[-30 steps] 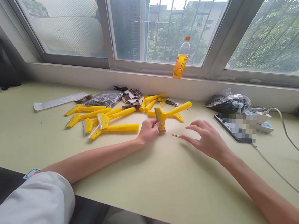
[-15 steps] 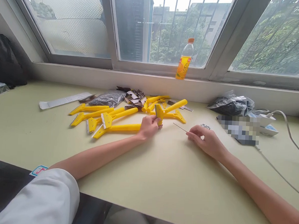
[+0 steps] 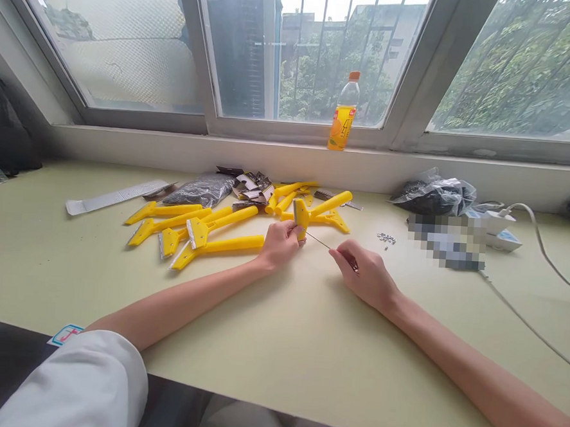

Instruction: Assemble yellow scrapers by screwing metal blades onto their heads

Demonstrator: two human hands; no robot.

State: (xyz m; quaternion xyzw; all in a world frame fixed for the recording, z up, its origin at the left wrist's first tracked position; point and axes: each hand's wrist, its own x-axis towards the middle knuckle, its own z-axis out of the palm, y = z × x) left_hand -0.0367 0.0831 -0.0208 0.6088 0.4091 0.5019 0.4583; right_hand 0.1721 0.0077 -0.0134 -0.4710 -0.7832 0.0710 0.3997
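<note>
Item: my left hand (image 3: 280, 243), fingers gripping one yellow scraper (image 3: 320, 210) by its head, over the table (image 3: 277, 348). Item: my right hand (image 3: 365, 275), fingers pinched on a thin metal rod (image 3: 319, 241), tip near the scraper's head; contact, I cannot tell. Item: small metal pieces (image 3: 385, 237), beyond my right hand.

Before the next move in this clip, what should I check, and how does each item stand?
1. Left hand gripping the yellow scraper: ok.
2. Right hand holding the thin metal tool: ok.
3. Thin metal tool's tip seated in a screw: cannot tell, too small.
4. Small metal pieces apart from both hands: ok.
5. Space beside left hand uncluttered: not ok, other yellow scrapers lie there.
</note>
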